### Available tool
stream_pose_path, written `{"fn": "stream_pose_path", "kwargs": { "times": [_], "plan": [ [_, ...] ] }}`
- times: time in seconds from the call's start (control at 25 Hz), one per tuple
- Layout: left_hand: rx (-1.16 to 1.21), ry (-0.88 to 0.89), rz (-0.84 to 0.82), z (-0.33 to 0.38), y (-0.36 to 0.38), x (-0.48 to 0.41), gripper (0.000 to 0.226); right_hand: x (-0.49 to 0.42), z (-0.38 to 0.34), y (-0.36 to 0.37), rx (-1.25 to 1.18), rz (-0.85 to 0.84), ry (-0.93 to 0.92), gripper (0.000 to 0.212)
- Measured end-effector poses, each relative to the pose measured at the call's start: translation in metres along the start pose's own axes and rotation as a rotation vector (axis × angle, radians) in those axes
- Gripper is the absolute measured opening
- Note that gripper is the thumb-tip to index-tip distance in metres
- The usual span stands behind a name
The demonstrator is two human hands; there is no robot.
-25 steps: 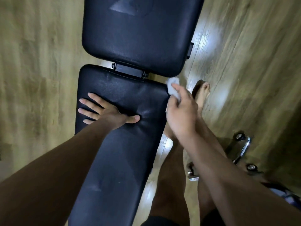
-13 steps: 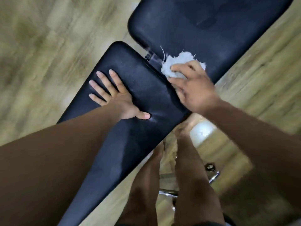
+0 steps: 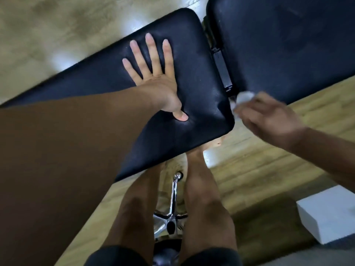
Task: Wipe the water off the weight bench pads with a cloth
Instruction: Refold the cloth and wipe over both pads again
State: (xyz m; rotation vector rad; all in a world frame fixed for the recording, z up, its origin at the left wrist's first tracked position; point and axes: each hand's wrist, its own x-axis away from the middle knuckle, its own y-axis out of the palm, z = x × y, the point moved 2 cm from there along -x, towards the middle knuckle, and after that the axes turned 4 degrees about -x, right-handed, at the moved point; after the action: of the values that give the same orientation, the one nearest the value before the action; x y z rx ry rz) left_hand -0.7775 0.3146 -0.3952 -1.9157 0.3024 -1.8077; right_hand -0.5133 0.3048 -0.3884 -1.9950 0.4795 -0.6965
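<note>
Start at the hinge, the black metal piece in the gap where the two pads meet. The long pad runs off to the left of the hinge. The second pad spreads out to the right of it. Both are dark and dull. Close to the hinge, the long pad shows a few tiny pale specks. They may be water drops, but the picture is too blurry to be sure. No puddle shows on either surface.

Your left hand lies flat on the long pad, left of the hinge. Its fingers are straight and spread, and it holds nothing. It just presses down.

Your right hand is on your side of the hinge, at the near edge of the pads. It is blurred, but its fingers look wrapped round the cloth. The small white cloth pokes out right at the near end of the hinge gap, beside the long pad's corner.

I think you are partway through the job. The spot under your left hand can't be reached yet. Most of the second pad, right of the hinge, is well apart from the cloth. I can't tell if it is dry.
</note>
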Motion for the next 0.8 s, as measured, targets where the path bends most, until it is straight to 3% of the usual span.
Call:
{"fn": "stream_pose_path", "kwargs": {
  "times": [0.08,0.16,0.32,0.36,0.44,0.56,0.68,0.8],
  "plan": [
    [0.017,0.001,0.015,0.001,-0.001,0.000,0.172,-0.040,0.005,-0.014,-0.032,0.169,0.185,0.018],
    [0.009,0.004,0.017,0.001,0.001,0.000,0.173,-0.042,0.001,-0.006,-0.059,0.224,0.331,0.024],
    [0.011,0.002,0.006,-0.001,-0.001,0.001,0.172,0.072,-0.006,0.037,-0.054,-0.115,0.307,0.039],
    [-0.003,0.005,0.005,0.000,0.000,0.002,0.172,0.098,-0.004,0.031,-0.078,-0.140,0.406,0.037],
    [-0.017,0.002,0.012,0.002,-0.001,0.000,0.171,0.103,-0.007,0.011,-0.104,0.008,0.532,0.032],
    [-0.009,-0.041,0.007,0.005,-0.004,0.002,0.174,0.027,-0.027,-0.005,-0.137,0.267,0.458,0.018],
    [-0.051,-0.056,-0.004,0.007,-0.001,0.001,0.175,-0.034,-0.018,0.004,-0.097,0.209,0.414,0.018],
    [-0.059,-0.053,0.008,0.006,-0.001,0.002,0.175,0.007,-0.015,0.032,0.065,0.090,0.282,0.037]
  ]
}}
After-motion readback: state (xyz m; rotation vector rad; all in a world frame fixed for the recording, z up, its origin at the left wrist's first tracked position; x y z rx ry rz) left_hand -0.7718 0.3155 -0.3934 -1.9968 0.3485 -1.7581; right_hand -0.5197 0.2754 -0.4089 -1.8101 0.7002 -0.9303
